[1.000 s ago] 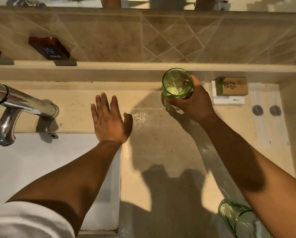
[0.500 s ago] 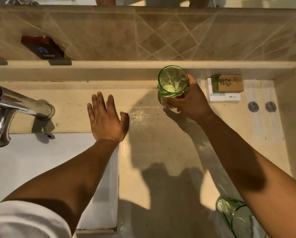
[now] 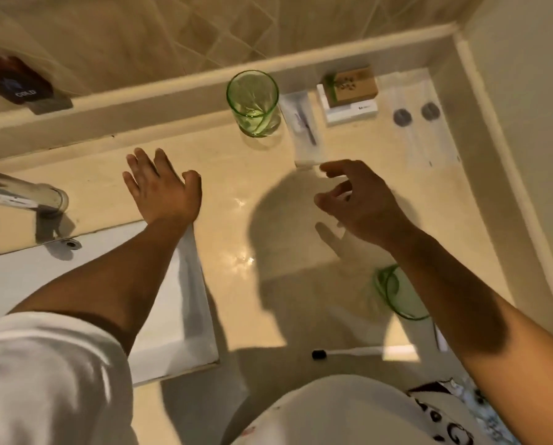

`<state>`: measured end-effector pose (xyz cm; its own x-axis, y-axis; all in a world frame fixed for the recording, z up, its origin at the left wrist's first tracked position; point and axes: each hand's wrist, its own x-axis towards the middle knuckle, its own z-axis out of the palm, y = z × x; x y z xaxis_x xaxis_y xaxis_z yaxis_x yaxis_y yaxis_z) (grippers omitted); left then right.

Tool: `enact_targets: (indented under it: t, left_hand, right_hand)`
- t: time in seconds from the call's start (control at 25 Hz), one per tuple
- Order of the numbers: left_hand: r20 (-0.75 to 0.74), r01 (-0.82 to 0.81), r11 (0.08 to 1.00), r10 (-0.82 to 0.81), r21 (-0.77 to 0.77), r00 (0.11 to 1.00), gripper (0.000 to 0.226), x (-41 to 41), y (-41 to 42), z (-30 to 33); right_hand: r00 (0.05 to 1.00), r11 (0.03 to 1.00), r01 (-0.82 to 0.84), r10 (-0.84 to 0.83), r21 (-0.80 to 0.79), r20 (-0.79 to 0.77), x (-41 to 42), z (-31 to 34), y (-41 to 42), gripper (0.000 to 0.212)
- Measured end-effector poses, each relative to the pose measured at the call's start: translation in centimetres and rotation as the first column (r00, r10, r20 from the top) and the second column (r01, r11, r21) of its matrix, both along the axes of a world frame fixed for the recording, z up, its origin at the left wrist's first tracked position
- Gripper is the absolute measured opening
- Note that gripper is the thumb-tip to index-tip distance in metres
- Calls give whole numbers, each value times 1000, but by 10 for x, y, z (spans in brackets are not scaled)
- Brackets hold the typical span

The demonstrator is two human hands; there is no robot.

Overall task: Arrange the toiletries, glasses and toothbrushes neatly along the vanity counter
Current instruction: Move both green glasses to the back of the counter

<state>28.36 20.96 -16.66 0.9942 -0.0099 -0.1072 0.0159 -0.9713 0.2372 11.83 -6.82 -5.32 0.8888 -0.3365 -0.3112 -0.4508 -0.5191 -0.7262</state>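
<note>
A green glass (image 3: 253,102) stands upright at the back of the vanity counter (image 3: 230,187), free of my hands. Right of it lies a white packet (image 3: 304,130) holding a slim dark item. A brown soap box (image 3: 353,86) rests on a white box (image 3: 352,112). My right hand (image 3: 361,203) hovers open in front of the packet, holding nothing. My left hand (image 3: 162,187) lies flat and open on the counter beside the sink. A second green glass (image 3: 397,293) sits near the front, partly hidden by my right forearm. A toothbrush (image 3: 349,353) lies at the front edge.
A chrome tap (image 3: 21,197) reaches over the white sink (image 3: 159,319) at left. Two clear packets with dark round discs (image 3: 416,115) lie at the back right by the side wall. A dark "COLD" plaque (image 3: 21,88) sits on the tiled ledge.
My right hand let go of the green glass, which now stands at the back, and drew back toward me. The view tilted and shifted; my left hand stayed flat.
</note>
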Motion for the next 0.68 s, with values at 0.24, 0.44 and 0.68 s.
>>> enact_targets:
  t: [0.24,0.44,0.68]
  left_hand:
    - [-86,70,996,-65,61,994,66,-77,-13,6]
    - [-82,108,994,-106,25,991,63,-155,-24,3]
    - [-22,219,976,-218,19,976,61,-188,-38,5]
  right_hand:
    - [975,948,-195,216,-250,60,-97,6,-9,37]
    - [966,885,-227,257,-406,19,-162,-9,-24,94]
    - [977,933,-211,204,-292,-56,-203,-17,-39,123]
